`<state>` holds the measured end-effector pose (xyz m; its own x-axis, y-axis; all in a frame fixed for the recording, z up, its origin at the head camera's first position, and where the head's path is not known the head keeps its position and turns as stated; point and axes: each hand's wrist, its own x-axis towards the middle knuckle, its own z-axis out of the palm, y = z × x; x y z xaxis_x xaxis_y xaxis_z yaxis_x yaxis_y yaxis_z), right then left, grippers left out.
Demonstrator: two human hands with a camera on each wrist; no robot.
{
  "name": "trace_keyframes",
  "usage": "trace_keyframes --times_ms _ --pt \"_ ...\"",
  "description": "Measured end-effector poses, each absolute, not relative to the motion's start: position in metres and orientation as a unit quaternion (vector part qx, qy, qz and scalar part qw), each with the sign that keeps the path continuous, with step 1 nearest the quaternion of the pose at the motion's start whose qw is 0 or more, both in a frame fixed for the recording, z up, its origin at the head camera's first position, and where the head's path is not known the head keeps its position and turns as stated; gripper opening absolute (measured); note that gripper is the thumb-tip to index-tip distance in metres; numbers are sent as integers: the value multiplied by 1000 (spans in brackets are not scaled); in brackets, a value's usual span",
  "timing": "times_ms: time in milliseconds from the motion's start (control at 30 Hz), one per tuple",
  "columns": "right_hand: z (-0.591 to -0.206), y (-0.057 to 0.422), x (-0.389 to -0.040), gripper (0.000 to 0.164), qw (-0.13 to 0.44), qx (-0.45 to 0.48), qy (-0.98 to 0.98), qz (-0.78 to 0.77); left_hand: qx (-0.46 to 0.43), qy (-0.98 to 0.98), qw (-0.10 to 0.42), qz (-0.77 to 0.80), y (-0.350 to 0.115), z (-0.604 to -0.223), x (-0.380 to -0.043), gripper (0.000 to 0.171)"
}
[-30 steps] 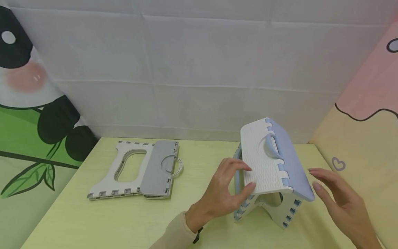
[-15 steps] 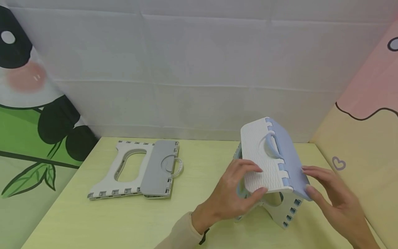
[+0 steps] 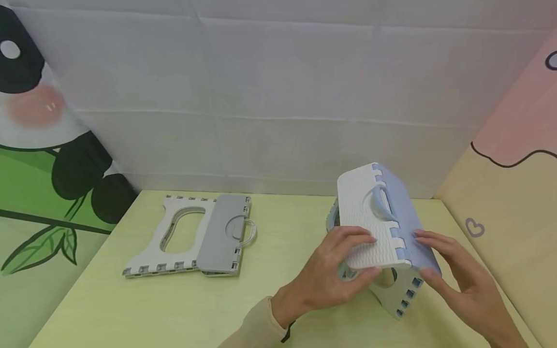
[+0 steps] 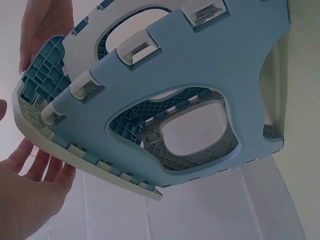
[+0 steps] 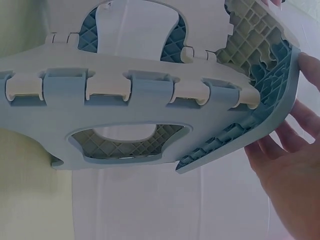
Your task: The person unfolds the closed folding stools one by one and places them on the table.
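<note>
A white-and-blue folding step stool (image 3: 359, 203) stands part-folded on the table, its two top panels sloping down from a ridge like a roof. A blue carry handle (image 3: 383, 203) lies along that ridge. My left hand (image 3: 324, 273) rests its fingers on the white panel, the thumb near the front edge. On the other side, my right hand (image 3: 467, 285) touches the blue panel with its fingers, thumb by the front corner. Seen from below in the left wrist view, the blue leg frame (image 4: 200, 60) has a large oval opening. The right wrist view shows the ribbed underside (image 5: 280, 85).
A grey-and-white folding stool (image 3: 222, 237) lies flat at the left of the pale yellow table (image 3: 130, 309). White cloth (image 3: 278, 96) hangs behind the table. Printed panels with cartoon figures flank it on both sides.
My left hand has moved right, further over the white panel. The right hand has moved left from beside the stool onto the blue panel. The stool has barely changed.
</note>
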<state>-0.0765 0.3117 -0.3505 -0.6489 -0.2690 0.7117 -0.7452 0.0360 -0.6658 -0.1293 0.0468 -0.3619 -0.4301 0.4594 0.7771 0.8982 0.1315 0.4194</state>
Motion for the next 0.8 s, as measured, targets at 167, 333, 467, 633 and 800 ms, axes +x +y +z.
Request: trace_keyframes --times_ms 167,333,467,633,800 --pt "-354 314 -76 49 195 361 -706 577 -487 -709 250 -444 47 -362 -131 45" --pt "-355 316 -75 50 196 355 -717 566 -499 -707 262 -428 47 -361 -132 45" --pt "-355 316 -74 52 199 356 -725 555 -506 -705 264 -421 46 -361 -133 45" --pt "-355 318 -72 50 245 327 -791 455 -512 -702 260 -420 44 -360 -134 43" --pt "-356 321 -72 51 262 317 -816 406 -518 -706 268 -403 42 -360 -135 44"
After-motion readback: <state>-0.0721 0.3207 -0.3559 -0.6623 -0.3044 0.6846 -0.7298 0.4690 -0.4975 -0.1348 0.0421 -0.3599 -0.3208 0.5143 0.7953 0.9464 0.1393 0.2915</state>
